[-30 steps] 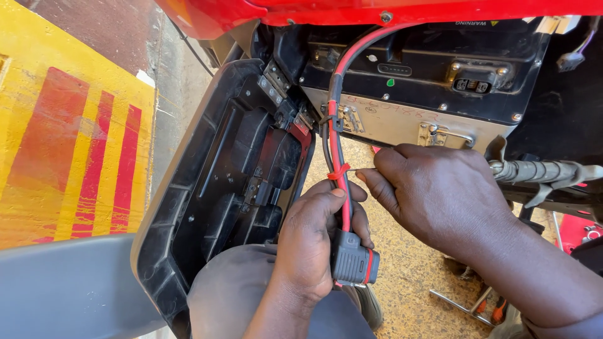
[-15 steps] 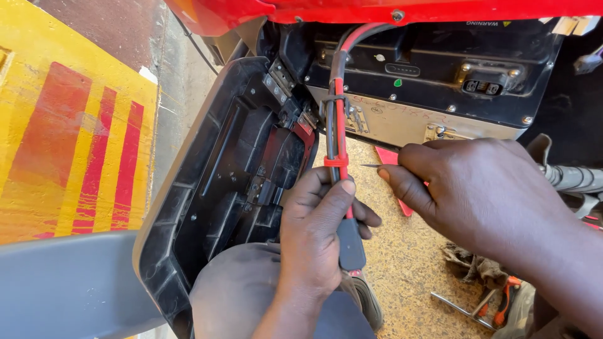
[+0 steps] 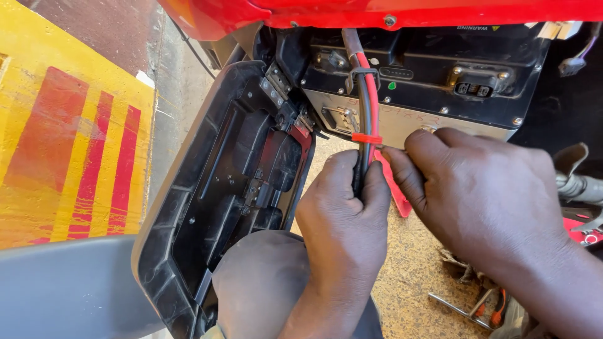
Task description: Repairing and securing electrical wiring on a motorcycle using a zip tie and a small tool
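Note:
A red and black cable bundle [image 3: 367, 94] runs down from under a red body panel [image 3: 402, 9], across a black battery box [image 3: 433, 69]. My left hand [image 3: 342, 213] is closed around the bundle low down. A red cable tie [image 3: 366, 138] wraps the bundle just above that hand. My right hand [image 3: 477, 188] pinches the tie's loose red tail [image 3: 392, 182] beside the bundle.
An open black plastic cover [image 3: 220, 188] hangs at the left, next to my knee [image 3: 264, 289]. A yellow floor with red stripes [image 3: 69, 157] lies further left. Tools [image 3: 477, 307] lie on the sandy ground at lower right, and a corrugated hose [image 3: 578, 185] sticks in from the right.
The view has closed in on the cables. My left hand has slid up the bundle to just under the tie, covering the grey connector seen earlier. My right hand now grips the tie's tail.

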